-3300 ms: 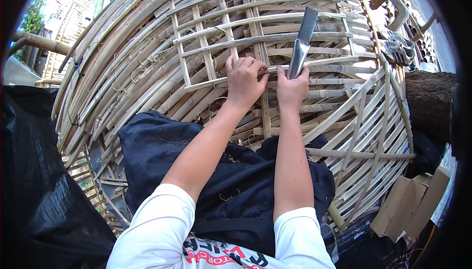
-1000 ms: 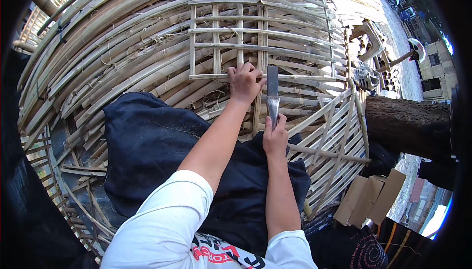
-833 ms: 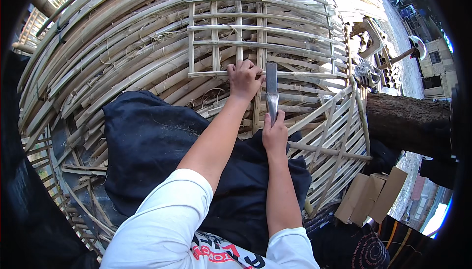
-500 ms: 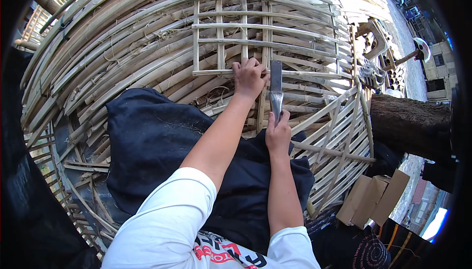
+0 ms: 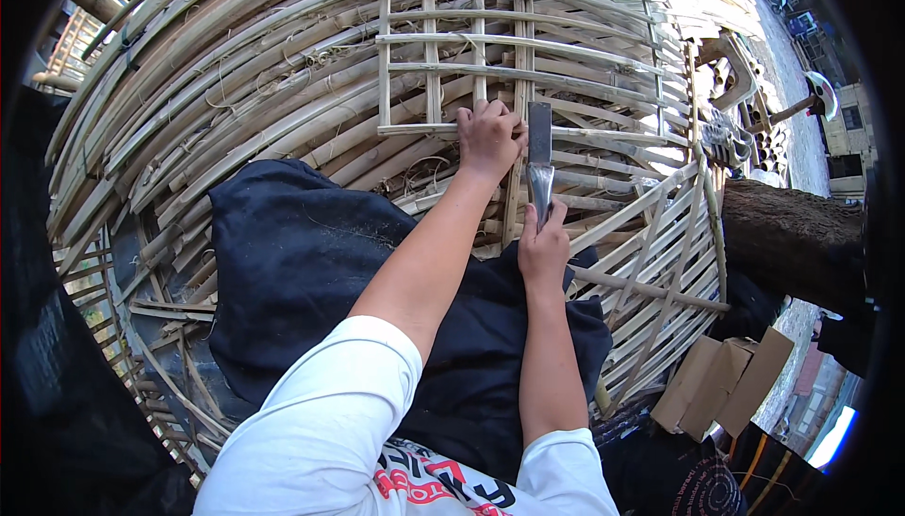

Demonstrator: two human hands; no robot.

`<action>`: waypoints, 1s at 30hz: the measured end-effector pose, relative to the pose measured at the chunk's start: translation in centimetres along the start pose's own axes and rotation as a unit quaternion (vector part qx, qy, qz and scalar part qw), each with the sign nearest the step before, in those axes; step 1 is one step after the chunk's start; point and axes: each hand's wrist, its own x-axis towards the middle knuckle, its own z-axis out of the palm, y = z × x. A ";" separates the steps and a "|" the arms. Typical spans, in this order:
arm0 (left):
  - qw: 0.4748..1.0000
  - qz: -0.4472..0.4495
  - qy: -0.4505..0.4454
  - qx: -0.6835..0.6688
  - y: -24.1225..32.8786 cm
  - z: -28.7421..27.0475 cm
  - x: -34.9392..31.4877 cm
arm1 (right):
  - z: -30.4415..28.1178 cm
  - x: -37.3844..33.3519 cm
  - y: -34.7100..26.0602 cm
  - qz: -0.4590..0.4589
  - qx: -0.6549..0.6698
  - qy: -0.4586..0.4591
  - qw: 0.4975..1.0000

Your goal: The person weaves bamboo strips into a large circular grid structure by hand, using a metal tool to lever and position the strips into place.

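The bamboo frame (image 5: 523, 54) looks like a big ladder with lots of rungs. It is made of thin, flat strips, pale yellow and brown. Long strips go across, a bit bent, and a few others go up and down behind or over them. The frame lies on top of a great heap of bamboo strips (image 5: 236, 92), in front of the person, and its top runs out of the picture.

The left hand (image 5: 491, 142) is at the bottom strip of the frame. Its fingers are bent and curled over the strip, so it has hold of it, with hardly any gap.

The right hand (image 5: 544, 245) is just below and to the right. It is closed around the low, shiny end of a metal tool (image 5: 540, 144). The tool points up, and its flat, dark blade (it has a square top) crosses the bottom strip. One cannot tell if they touch.

A black cloth (image 5: 302, 243) lies under the person's arms, and a brown cardboard box (image 5: 721, 379) is at the right.
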 end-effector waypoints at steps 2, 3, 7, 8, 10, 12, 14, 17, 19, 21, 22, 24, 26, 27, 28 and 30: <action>1.000 0.006 -0.002 -0.004 0.2 -0.1 -0.3 | -0.1 -0.1 -0.1 0.001 -0.002 0.010 1.000; 1.000 0.004 -0.001 0.000 0.1 0.0 -0.3 | -0.2 0.2 -0.6 0.015 -0.016 -0.006 1.000; 1.000 -0.005 -0.002 0.010 -0.2 0.3 -0.2 | 0.2 0.4 0.2 0.018 -0.008 -0.007 1.000; 1.000 -0.002 -0.001 0.009 -0.2 0.3 -0.2 | 0.2 0.3 0.0 0.008 0.020 0.003 1.000; 1.000 0.002 0.002 0.009 -0.2 0.3 -0.3 | 0.0 0.6 -0.6 0.032 0.089 0.035 0.995; 1.000 0.002 0.000 0.012 -0.1 0.3 -0.2 | -0.5 1.6 -1.5 0.060 0.143 0.045 0.987; 1.000 0.006 0.005 0.011 -0.2 0.4 -0.2 | 0.8 3.3 -0.6 0.063 0.194 0.065 0.977; 1.000 0.003 -0.014 -0.002 -0.1 0.2 -0.1 | 2.3 7.0 0.4 0.038 0.240 0.081 0.967; 1.000 0.013 -0.015 -0.001 0.3 0.3 0.1 | 3.4 9.1 1.3 0.051 0.288 0.065 0.954; 1.000 0.026 -0.012 0.006 0.2 0.1 -0.1 | 4.0 9.6 0.5 0.061 0.327 0.058 0.941; 0.999 0.034 -0.008 0.008 0.2 0.1 0.0 | 3.9 9.9 0.3 0.065 0.338 0.059 0.937; 0.999 0.043 -0.008 0.007 0.2 -0.3 -0.3 | 4.2 9.8 0.4 0.080 0.355 0.057 0.930; 0.999 0.040 -0.014 0.013 0.1 -0.5 -0.2 | 4.6 10.0 -0.1 0.096 0.392 0.050 0.913; 0.999 0.041 -0.011 0.019 -0.1 -0.6 -0.2 | 4.6 9.9 -0.4 0.105 0.402 0.046 0.908; 0.999 0.041 -0.007 0.025 -0.2 -0.7 -0.3 | 4.8 10.0 -0.5 0.114 0.412 0.041 0.903; 0.999 0.042 -0.007 0.025 -0.5 -0.7 -0.2 | 4.3 9.9 -1.4 0.120 0.472 0.019 0.873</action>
